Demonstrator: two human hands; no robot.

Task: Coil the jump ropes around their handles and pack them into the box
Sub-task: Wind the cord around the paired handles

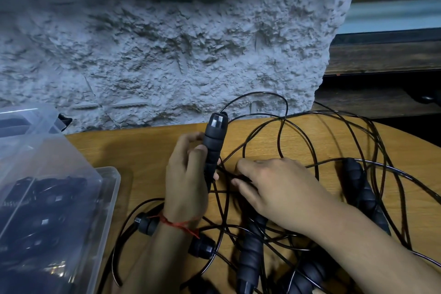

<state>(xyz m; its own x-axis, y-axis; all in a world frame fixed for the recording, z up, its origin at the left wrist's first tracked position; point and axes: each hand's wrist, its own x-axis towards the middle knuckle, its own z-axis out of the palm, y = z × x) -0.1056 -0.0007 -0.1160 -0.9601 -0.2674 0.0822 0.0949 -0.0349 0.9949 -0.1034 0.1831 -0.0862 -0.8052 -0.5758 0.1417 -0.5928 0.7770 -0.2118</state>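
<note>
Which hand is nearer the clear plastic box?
Left. The left hand, gripping an upright handle, is just right of the box; the right hand pinches the rope farther right.

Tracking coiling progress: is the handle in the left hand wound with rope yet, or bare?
Bare: the left hand holds the handle upright, and no rope shows wound around its visible grip.

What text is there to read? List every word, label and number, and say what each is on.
"Univ…": pale print on a dark pack inside the box. Only the start can be guessed and the rest is too blurred to read.
Raised handle: pale squares on its cap, with no letters legible.
Nothing else shows readable text.
</note>
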